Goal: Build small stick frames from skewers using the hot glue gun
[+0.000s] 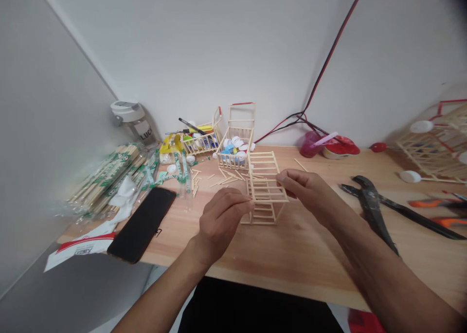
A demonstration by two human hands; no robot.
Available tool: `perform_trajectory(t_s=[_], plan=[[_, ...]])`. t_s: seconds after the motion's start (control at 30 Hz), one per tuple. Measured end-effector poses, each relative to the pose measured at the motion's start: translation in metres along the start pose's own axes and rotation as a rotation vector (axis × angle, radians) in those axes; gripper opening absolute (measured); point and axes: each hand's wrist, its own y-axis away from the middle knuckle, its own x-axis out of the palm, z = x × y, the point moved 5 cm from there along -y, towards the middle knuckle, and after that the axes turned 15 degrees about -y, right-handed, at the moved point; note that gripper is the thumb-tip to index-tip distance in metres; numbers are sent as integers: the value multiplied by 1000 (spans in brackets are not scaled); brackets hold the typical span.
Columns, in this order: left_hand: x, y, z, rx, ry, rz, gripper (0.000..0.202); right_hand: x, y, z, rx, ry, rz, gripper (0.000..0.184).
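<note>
A small open frame of thin wooden sticks (270,201) stands on the wooden table, ladder-like slats across its top and base. My left hand (224,221) is closed in a pinch at its near left corner. At the right side, the fingers of my right hand (304,192) pinch the frame's edge; the fingertips are partly hidden. Behind it stands a little stick-built cart (241,129) with a tall red-tipped handle, filled with bottle caps (233,146). A second stick cart (202,141) holds caps, a black pen and a yellow-handled tool. Short cut sticks (228,180) lie scattered nearby.
Left are packaged chopsticks (105,172), a black phone (142,224) and a lidded bottle (133,121). On the right lie black pliers (372,206) and orange-handled tools (423,203). A larger stick cart (430,148) and a red-filled dish (341,148) stand farther back.
</note>
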Motion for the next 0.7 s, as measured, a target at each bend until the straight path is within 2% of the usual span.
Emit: perform_trajectory(t_s=[0.7], plan=[[0, 0, 0, 6, -10, -22, 29, -1, 1, 1, -31, 15, -13, 42]])
